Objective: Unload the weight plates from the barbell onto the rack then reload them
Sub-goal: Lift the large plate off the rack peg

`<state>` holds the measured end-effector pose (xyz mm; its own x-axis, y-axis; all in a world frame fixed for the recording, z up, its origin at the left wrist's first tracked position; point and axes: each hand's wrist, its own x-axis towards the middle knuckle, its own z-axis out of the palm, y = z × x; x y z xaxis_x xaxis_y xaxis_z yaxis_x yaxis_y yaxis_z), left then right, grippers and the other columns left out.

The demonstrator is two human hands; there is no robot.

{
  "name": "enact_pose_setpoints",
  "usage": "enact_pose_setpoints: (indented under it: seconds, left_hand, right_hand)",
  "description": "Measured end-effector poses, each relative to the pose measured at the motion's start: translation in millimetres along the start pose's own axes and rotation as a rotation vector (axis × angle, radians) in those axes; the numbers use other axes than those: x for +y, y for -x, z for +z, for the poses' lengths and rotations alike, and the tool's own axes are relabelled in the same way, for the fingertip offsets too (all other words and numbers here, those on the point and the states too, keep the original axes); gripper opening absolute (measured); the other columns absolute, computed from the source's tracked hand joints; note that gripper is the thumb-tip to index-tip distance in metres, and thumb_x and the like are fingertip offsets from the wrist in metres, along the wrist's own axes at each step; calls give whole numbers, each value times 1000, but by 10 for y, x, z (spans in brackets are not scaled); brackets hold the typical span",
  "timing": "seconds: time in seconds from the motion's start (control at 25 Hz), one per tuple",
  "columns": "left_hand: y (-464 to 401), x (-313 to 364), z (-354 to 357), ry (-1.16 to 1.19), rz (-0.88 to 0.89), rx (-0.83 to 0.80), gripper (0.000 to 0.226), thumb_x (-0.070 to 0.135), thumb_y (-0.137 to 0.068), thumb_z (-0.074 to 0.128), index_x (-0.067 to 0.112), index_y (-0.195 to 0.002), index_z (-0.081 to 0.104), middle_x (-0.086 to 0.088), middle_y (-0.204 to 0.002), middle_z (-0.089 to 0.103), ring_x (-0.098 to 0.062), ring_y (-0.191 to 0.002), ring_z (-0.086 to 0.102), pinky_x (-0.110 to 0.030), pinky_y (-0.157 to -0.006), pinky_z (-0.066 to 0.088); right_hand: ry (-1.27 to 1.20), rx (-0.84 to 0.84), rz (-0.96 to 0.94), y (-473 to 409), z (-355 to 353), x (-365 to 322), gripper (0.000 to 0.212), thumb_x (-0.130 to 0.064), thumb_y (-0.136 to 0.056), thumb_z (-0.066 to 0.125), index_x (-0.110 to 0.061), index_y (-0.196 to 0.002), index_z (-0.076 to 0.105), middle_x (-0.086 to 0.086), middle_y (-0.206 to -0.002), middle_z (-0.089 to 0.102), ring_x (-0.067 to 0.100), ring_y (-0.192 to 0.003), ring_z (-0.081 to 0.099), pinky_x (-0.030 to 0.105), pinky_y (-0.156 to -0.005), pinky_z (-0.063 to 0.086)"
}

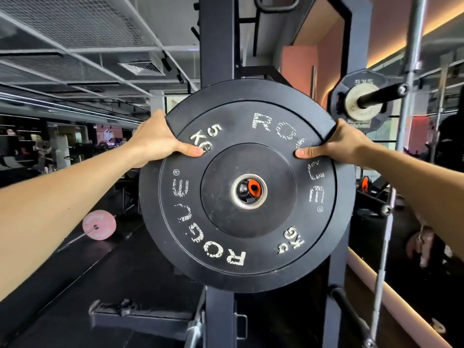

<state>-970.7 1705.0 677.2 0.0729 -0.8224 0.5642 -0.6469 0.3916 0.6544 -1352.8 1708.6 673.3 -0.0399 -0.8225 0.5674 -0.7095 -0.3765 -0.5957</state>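
A black 5 kg bumper plate with worn white lettering fills the middle of the head view, its flat face towards me. My left hand grips its upper left rim, thumb on the face. My right hand grips the upper right rim the same way. Through the plate's steel-ringed centre hole I see something orange and black behind it; I cannot tell whether the plate sits on a peg or sleeve. The rack's dark upright stands right behind the plate.
A storage peg at upper right carries a black plate and a small silver plate. A chrome bar runs down the right side. A pink plate on a barbell lies on the floor at left. A black horizontal rack arm juts out low.
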Motion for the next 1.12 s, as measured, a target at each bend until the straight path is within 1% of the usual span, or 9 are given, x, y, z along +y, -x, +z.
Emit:
enact_pose_setpoints:
  seconds: [0.08, 0.32, 0.48, 0.56, 0.68, 0.76, 0.88, 0.96, 1.12]
  left_hand:
    - [110, 332, 482, 15, 2, -6, 107, 59, -25, 97, 23, -113, 47, 5, -111, 62, -20, -107, 59, -45, -90, 53]
    - [365, 1275, 2004, 103, -49, -33, 107, 51, -30, 99, 21, -117, 47, 6, -112, 63, -18, -106, 61, -41, -89, 52]
    - [372, 1825, 2740, 110, -64, -59, 99, 54, -31, 98, 26, -111, 46, 14, -104, 59, -13, -102, 57, -25, -70, 45]
    - [317, 2024, 2999, 119, -47, -76, 98, 55, -31, 97, 27, -111, 47, 15, -103, 59, -7, -97, 57, -24, -68, 43]
    - [179, 2176, 3373, 131, -33, -95, 100, 52, -33, 99, 24, -114, 48, 15, -104, 60, 1, -94, 54, -21, -67, 42]
    - [53, 2143, 3594, 119, -27, -110, 101, 48, -34, 99, 23, -118, 48, 13, -107, 62, -4, -100, 58, -23, -73, 46]
    - [-154, 2034, 3896, 95, -35, -109, 109, 54, -28, 98, 24, -121, 50, 10, -114, 65, -14, -110, 60, -36, -93, 51]
    - [-291, 1919, 4113, 93, -53, -111, 107, 55, -28, 98, 25, -118, 48, 12, -111, 63, -15, -109, 59, -36, -91, 50]
    - [-523, 1612, 4569, 102, -81, -146, 97, 45, -38, 99, 27, -116, 44, 18, -107, 58, -12, -106, 57, -29, -78, 46]
  right_hand:
    - [31, -7, 13, 27, -378, 459, 112, -73, -20, 88, -33, -121, 59, -9, -112, 69, 17, -106, 65, 37, -97, 50]
    - [67, -19, 28, 58, -1651, 1665, 98, -73, -16, 85, -39, -105, 60, -10, -103, 70, 17, -97, 65, 30, -87, 49]
    - [85, -65, 53, -30, -2277, 2319, 89, -66, -22, 91, -32, -102, 68, -10, -92, 75, 13, -87, 71, 38, -87, 56]
    - [80, -53, 86, -89, -2468, 2600, 101, -66, -22, 92, -28, -111, 65, -6, -101, 74, 17, -92, 70, 40, -89, 56]
    - [79, -49, 128, -234, -2596, 2960, 107, -67, -20, 91, -26, -116, 64, -6, -103, 72, 16, -92, 69, 36, -89, 54]
    - [80, -52, 136, -328, -2605, 3139, 106, -68, -19, 90, -29, -114, 65, -7, -103, 72, 16, -93, 69, 38, -91, 54]
    - [53, -45, 148, -461, -2540, 3410, 91, -64, -19, 92, -39, -103, 68, -15, -94, 74, 9, -89, 70, 34, -90, 54]
    - [32, -51, 156, -593, -2408, 3610, 79, -64, -19, 92, -45, -93, 69, -22, -86, 73, -2, -81, 69, 27, -85, 53]
    - [20, -51, 190, -838, -2104, 4039, 111, -66, -16, 91, -36, -118, 61, -14, -109, 71, 10, -102, 67, 33, -97, 51]
